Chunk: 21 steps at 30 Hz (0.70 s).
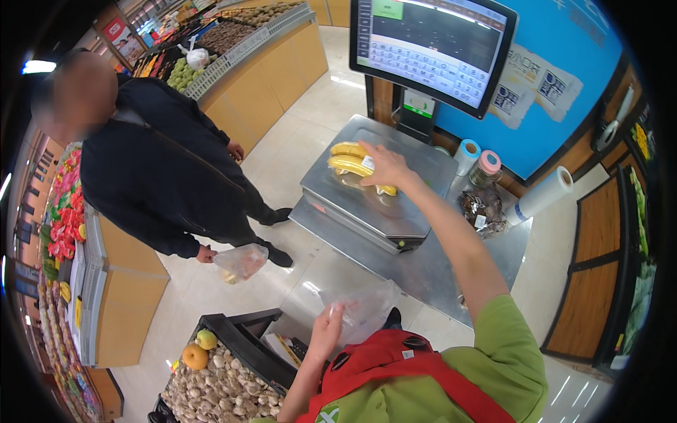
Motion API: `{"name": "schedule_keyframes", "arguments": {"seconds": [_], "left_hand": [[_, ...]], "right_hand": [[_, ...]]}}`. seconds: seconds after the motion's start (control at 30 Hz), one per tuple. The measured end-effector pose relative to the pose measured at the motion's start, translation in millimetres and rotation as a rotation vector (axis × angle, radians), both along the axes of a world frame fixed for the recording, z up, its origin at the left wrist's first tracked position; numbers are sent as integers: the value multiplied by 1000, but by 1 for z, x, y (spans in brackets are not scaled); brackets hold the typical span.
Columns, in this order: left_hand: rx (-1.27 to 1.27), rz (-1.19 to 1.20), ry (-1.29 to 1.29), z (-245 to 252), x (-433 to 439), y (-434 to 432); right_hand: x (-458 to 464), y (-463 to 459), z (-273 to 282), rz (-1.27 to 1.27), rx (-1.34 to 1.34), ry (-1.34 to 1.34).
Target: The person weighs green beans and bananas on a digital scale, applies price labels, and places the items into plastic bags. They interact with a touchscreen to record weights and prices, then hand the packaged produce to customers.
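A pack of yellow bananas (349, 161) in clear wrap, with a white label on it, lies on the metal plate of a weighing scale (370, 211). My right hand (389, 166) reaches over the bananas from the right, thumb and fingers spread around the pack. Low in front of my red apron, my left hand (327, 330) pinches a clear plastic bag (367, 312) by its edge. The bag hangs loose and looks unfilled. Beyond the scale stands its touch screen (431, 50), showing a keyboard.
A person in dark clothes (164, 164) stands at left, holding a filled plastic bag (242, 263). Bag and label rolls (542, 195) and a wrapped dark item (480, 209) stand on the metal table (344, 232). A bin of garlic (222, 380) is lower left.
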<state>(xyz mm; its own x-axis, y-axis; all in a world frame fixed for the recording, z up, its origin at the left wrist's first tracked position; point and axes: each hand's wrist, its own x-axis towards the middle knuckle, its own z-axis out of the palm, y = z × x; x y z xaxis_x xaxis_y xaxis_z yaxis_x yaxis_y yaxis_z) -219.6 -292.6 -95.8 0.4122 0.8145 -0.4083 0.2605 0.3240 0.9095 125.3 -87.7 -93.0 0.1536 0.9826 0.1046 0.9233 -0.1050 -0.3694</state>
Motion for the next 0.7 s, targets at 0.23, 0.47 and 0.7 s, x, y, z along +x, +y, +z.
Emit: {"name": "schedule_keyframes", "arguments": {"seconds": [0.23, 0.47, 0.7], "left_hand": [[-185, 175, -143, -5, -4, 52], [-80, 173, -136, 8, 10, 80], [706, -251, 151, 33, 44, 57]], "right_hand": [[5, -7, 3, -52, -116, 448], [-39, -155, 12, 79, -409, 1594], [-97, -220, -38, 116, -582, 1436]]}}
